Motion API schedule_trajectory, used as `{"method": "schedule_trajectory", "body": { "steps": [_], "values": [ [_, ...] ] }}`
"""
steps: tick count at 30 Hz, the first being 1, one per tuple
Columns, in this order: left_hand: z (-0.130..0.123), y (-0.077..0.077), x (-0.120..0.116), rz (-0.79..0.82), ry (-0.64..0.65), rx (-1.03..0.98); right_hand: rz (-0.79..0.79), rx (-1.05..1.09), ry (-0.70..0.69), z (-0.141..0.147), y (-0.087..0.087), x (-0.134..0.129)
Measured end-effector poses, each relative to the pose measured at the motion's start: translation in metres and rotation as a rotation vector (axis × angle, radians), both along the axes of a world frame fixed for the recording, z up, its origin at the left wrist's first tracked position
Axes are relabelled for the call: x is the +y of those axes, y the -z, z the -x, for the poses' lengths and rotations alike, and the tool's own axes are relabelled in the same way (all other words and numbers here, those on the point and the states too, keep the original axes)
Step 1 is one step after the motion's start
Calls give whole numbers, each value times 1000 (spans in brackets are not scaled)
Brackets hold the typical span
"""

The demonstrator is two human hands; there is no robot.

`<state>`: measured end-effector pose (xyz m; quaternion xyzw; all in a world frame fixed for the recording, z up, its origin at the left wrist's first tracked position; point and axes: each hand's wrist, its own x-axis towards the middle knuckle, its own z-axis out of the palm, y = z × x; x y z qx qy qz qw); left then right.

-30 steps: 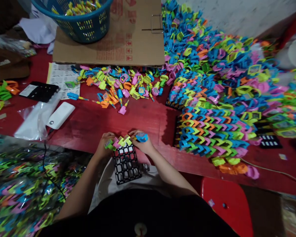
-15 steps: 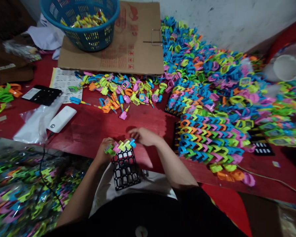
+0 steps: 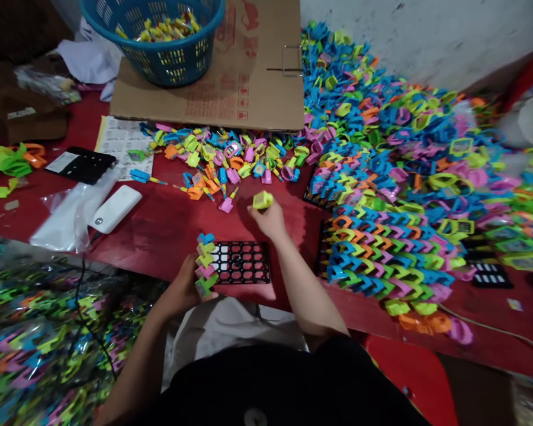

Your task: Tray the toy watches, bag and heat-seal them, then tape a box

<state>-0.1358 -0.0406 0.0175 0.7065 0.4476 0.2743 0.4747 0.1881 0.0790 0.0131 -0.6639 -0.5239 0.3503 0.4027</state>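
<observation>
My left hand (image 3: 187, 283) is closed on the left end of a black plastic grid tray (image 3: 254, 263), partly hidden behind a row of toy watches (image 3: 205, 266) in blue, yellow, pink and green that stands along that end. Most of the tray's openings have nothing in them. My right hand (image 3: 272, 222) grips a yellow toy watch (image 3: 262, 200) above the table, beyond the tray. Just past it lies a loose pile of toy watches (image 3: 244, 155), some with thin striped stems.
A blue basket (image 3: 173, 59) of small yellow pieces stands on a flat cardboard box (image 3: 266, 112). To the right are filled racks of toy watches (image 3: 386, 254) and a large heap (image 3: 359, 106). A white power bank (image 3: 116, 208) and plastic bags (image 3: 66, 219) lie left.
My right hand has moved forward and now holds a yellow toy watch. The grid tray has turned from pointing toward me to lying sideways, its row of watches now at the left.
</observation>
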Motion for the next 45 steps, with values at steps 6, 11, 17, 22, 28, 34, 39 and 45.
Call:
{"method": "schedule_trajectory", "body": {
  "steps": [6,11,17,22,28,34,39,45],
  "values": [
    [8,-11,20,286,51,-44,98,408,-193,65,3,-78],
    [-2,6,53,93,-133,28,97,436,-143,78,11,-77],
    [-15,26,57,-67,-133,99,109,338,-214,68,3,-72],
    [-17,27,50,-69,-170,126,82,-3,-511,67,-19,-66],
    [-18,28,51,-122,-152,86,128,-193,-607,80,-30,-53],
    [-20,31,52,-179,-141,76,175,-145,-817,58,-41,-16],
    [-21,26,51,-108,-171,71,-45,-418,-391,34,-44,44],
    [-17,26,51,-94,-154,48,-74,-339,-322,26,-11,-1]
  ]
}}
